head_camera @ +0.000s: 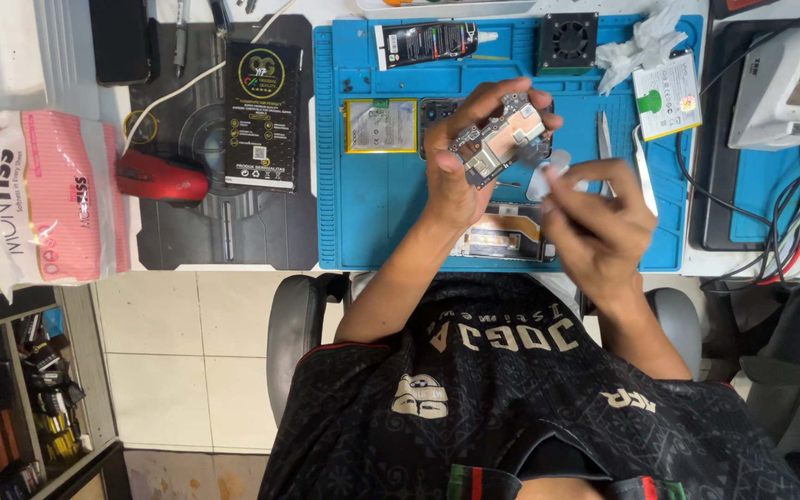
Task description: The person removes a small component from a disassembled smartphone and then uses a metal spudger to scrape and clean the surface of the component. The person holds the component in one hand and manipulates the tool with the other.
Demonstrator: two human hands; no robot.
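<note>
My left hand point(460, 153) holds a small phone circuit board point(502, 139) up above the blue work mat point(372, 213), fingers wrapped around its edges. My right hand point(604, 218) is beside it, pinching a small white piece point(556, 167) close to the board's right end; the hand is blurred. Under my hands on the mat lies an opened phone body point(502, 236), partly hidden by them. A flat phone battery point(381, 126) rests on the mat to the left of the board.
A black glue tube point(428, 43), a small square fan point(568, 42) and crumpled tissue point(641, 42) sit at the mat's far edge. A red mouse point(161, 178), a black flat package point(262, 116) and a pink-white bag point(39, 199) lie left. Cables and a white device point(780, 88) crowd the right.
</note>
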